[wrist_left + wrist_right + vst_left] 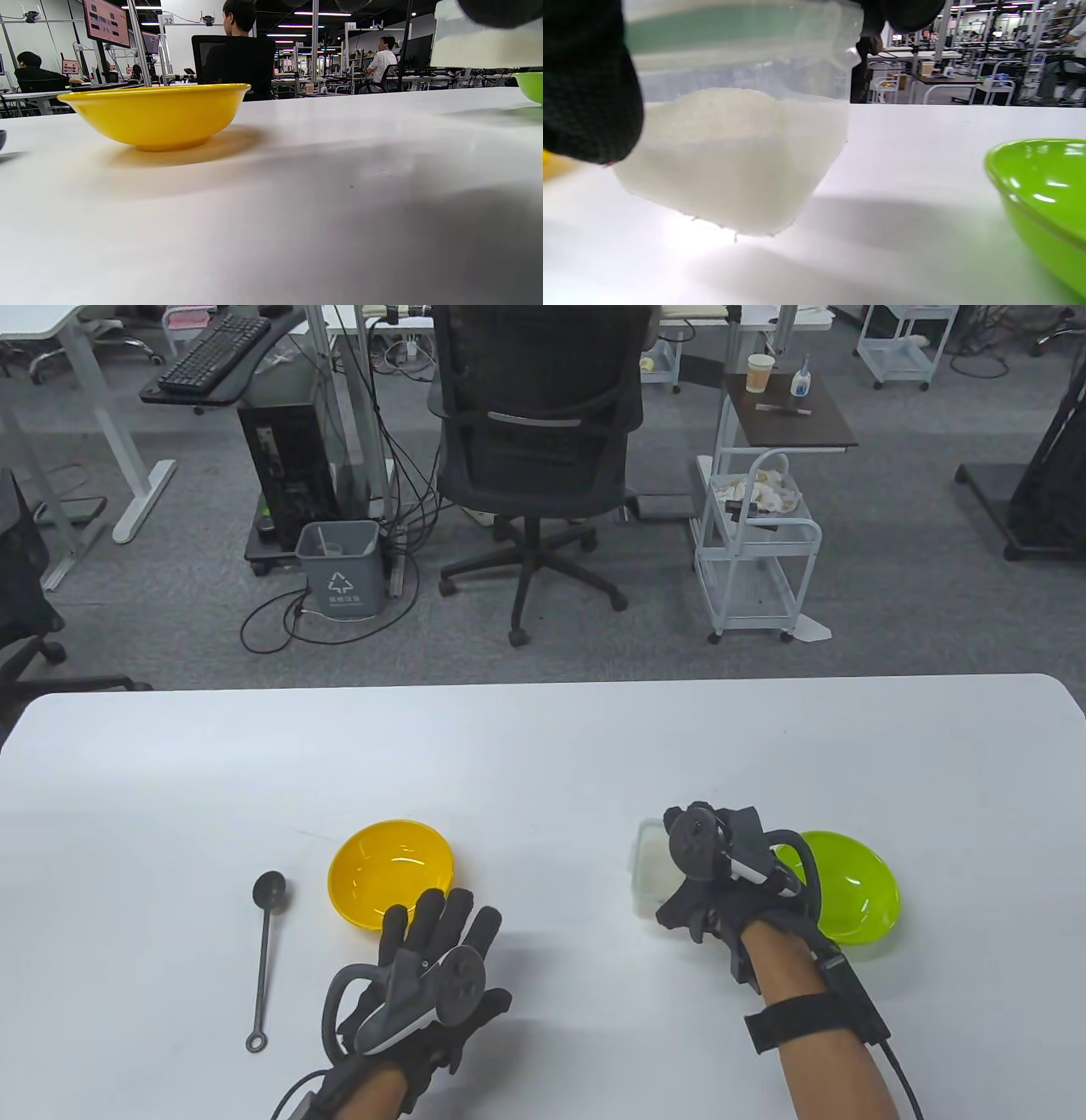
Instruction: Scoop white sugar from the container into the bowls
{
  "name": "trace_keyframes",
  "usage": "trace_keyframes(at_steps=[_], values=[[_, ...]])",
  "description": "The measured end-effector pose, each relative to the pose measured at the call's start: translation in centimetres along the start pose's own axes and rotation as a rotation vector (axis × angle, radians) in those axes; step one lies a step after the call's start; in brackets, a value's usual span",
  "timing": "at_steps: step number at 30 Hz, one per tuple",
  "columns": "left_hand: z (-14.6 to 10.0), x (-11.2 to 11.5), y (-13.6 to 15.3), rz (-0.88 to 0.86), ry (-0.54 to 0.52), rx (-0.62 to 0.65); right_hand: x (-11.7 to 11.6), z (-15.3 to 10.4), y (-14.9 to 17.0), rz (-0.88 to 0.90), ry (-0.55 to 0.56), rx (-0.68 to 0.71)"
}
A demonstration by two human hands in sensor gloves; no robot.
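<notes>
Table view, nearest edge first: left hand [424, 976] lies flat on the white table [543, 746], fingers spread and grasping nothing, fingertips just short of the yellow bowl [391, 872]. Left of that hand a dark long-handled spoon [265, 954] lies on the table, untouched, scoop end away from the person, ring end near. Right hand [721, 874] sits over the clear plastic sugar container [649, 874], fingers wrapped on it from above, holding it. Container stands between the two bowls, well apart from the yellow one, near the green bowl [857, 891], which is partly covered by the right wrist. Right wrist view: container [734, 127] about half full of white sugar [734, 169], greenish lid rim at top, a gloved fingertip [585, 84] against its left side; green bowl [1043, 203] just right of it, apart, not touching. Left wrist view: yellow bowl [157, 114] looks empty from the side, container at upper right. Beyond the table: office chair [534, 458], grey bin [341, 568], white trolley [755, 551].
</notes>
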State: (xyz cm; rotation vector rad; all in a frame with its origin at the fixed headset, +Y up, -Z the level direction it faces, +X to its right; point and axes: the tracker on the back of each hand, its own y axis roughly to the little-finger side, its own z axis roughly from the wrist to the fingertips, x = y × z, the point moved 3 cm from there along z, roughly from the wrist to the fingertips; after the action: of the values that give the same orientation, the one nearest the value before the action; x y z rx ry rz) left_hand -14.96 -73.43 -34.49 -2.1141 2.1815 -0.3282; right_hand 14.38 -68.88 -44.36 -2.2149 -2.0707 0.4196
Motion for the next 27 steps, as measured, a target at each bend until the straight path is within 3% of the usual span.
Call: trace_keyframes(at_steps=[5,11,19,27], values=[[-0.1,0.0,-0.1,0.007,-0.004,0.005,-0.9,-3.1,-3.6,-0.03,-0.013,0.092],[-0.2,0.1,-0.3,0.009,0.007,0.008,-3.7,-5.2,-6.9,-0.024,-0.042,0.17],[-0.2,0.3,-0.4,0.014,0.016,0.005,-7.4,-4.8,-8.2,-0.009,-0.059,0.18],[-0.1,0.5,-0.5,0.027,0.038,0.001,-7.7,-4.8,-8.0,0.006,-0.066,0.178]])
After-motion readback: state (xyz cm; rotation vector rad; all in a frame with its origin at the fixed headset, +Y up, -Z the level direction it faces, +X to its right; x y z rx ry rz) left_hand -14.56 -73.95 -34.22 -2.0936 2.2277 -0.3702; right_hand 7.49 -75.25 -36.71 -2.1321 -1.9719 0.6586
